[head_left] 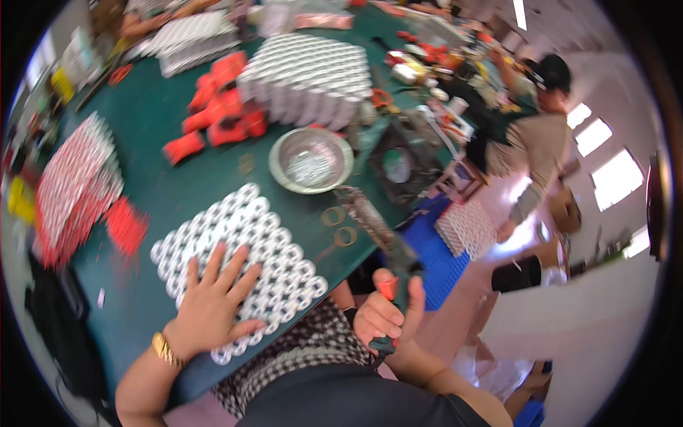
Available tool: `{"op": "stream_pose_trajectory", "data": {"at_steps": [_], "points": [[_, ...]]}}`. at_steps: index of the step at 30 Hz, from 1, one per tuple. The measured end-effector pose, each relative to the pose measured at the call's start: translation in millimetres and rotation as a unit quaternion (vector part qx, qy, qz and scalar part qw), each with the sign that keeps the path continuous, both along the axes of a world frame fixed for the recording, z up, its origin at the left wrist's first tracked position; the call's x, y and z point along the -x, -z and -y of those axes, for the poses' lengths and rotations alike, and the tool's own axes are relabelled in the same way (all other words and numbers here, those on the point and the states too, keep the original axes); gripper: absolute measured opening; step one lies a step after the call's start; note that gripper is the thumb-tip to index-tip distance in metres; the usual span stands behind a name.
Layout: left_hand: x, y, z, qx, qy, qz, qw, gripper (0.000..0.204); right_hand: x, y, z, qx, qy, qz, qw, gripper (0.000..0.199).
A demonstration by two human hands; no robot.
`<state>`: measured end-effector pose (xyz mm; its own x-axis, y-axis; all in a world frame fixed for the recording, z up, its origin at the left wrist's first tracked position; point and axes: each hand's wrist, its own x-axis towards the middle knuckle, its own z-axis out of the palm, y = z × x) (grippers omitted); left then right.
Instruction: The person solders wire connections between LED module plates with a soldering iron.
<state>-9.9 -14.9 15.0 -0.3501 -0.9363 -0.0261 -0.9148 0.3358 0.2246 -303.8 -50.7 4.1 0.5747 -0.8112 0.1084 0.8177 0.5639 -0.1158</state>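
Observation:
My left hand (220,299), with a gold watch (167,349) at the wrist, lies flat with spread fingers on a white panel of joined rings (235,220). The panel rests on the green table near its front edge, partly hidden under the palm. My right hand (388,313) is closed round the dark green handle of a long gun-shaped tool (371,222). An orange trigger (388,287) shows by the fingers. The tool's long, worn metal body slants up and left over the table edge, right of the panel. Blur hides its exact kind.
A metal bowl (311,160) of small shiny pieces stands beyond the panel. Red wrapped packs (220,107) and stacked white ring panels (306,75) lie behind it. At left is a red-and-white stack (78,181). Another person (530,142) works at right, near a blue mat (435,260).

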Motion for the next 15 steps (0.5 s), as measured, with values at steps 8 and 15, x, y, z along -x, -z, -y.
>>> {"op": "stream_pose_trajectory", "data": {"at_steps": [8,15], "points": [[1,13,9,0.054,0.028,-0.038,0.997,0.077,-26,3,-10,0.276,0.142,-0.419,0.853,0.053],[-73,-1,22,0.213,-0.137,-0.173,0.952,0.031,-65,11,13,0.21,0.068,-0.379,0.899,0.039]]}}
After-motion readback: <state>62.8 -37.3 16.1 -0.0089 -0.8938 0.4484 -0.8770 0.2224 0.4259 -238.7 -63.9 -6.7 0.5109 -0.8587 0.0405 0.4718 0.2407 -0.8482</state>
